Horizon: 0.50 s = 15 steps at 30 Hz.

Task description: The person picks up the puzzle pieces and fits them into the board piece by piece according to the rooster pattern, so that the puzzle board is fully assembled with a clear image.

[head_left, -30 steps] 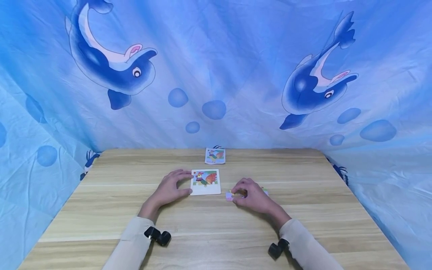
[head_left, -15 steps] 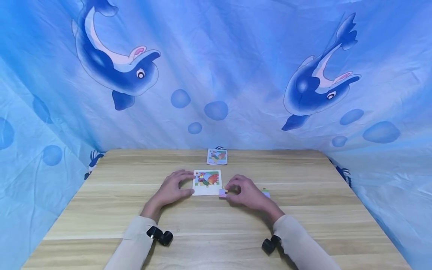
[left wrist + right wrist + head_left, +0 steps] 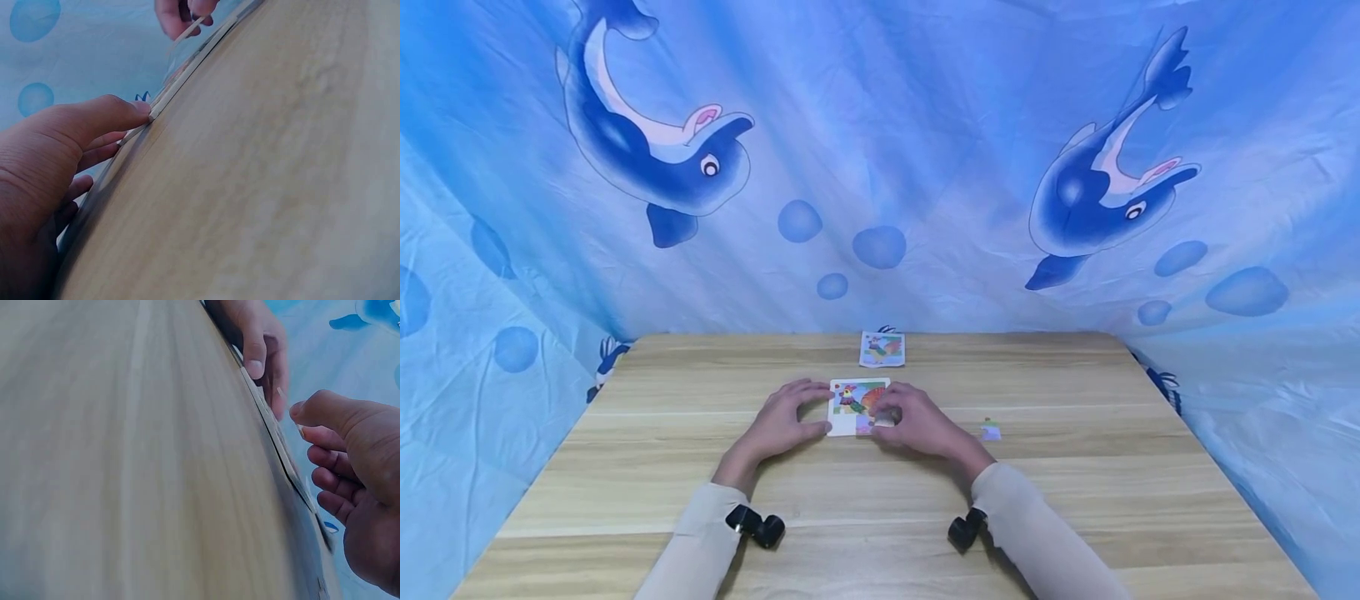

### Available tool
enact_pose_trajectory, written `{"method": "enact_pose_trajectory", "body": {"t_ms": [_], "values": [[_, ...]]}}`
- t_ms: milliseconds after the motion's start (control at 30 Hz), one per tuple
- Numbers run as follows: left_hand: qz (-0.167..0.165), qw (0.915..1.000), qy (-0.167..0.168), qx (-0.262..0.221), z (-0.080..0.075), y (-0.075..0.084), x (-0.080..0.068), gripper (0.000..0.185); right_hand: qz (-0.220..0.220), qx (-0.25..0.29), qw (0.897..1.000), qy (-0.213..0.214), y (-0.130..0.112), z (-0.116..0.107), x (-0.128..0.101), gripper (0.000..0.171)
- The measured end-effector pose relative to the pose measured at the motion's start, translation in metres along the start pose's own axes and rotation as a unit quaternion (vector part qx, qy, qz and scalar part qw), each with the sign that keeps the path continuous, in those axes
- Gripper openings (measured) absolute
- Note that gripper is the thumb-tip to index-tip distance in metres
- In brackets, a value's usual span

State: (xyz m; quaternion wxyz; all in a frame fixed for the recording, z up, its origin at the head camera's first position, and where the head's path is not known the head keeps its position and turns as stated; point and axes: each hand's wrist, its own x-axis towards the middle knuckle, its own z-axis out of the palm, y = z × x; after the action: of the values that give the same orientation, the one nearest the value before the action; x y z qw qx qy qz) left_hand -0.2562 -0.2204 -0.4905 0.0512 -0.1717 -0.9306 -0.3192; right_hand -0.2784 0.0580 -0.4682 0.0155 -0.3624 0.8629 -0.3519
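A square white puzzle board (image 3: pixel 842 426) with a rooster picture lies flat on the table. My left hand (image 3: pixel 786 415) holds its left side, thumb at the near corner and fingers farther up the edge. Between the thumb and fingers of my right hand (image 3: pixel 921 423) is a purple-toned puzzle piece (image 3: pixel 863 425), over the lower part of the board. In the left wrist view this puzzle piece (image 3: pixel 187 29) tilts above the board (image 3: pixel 190 70). The right hand hides the board's right side in the head view.
Another loose puzzle piece (image 3: pixel 991 432), purple with green, lies right of the board. Behind the board is a card (image 3: pixel 882 350) with the same rooster picture. A blue dolphin-print cloth (image 3: pixel 955 167) hangs behind the wooden table (image 3: pixel 865 517).
My right hand has carried the puzzle piece leftward from the table to above the board's lower part. The left hand stays at the board's left side.
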Motion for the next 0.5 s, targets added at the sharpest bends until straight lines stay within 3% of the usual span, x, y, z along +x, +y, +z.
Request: {"method": "enact_pose_trajectory", "body": {"t_ms": [500], "values": [[-0.005, 1.0, 0.001, 0.001, -0.001, -0.001, 0.001, 0.053, -0.017, -0.027, 0.999, -0.005, -0.003, 0.02, 0.025, 0.021]]}}
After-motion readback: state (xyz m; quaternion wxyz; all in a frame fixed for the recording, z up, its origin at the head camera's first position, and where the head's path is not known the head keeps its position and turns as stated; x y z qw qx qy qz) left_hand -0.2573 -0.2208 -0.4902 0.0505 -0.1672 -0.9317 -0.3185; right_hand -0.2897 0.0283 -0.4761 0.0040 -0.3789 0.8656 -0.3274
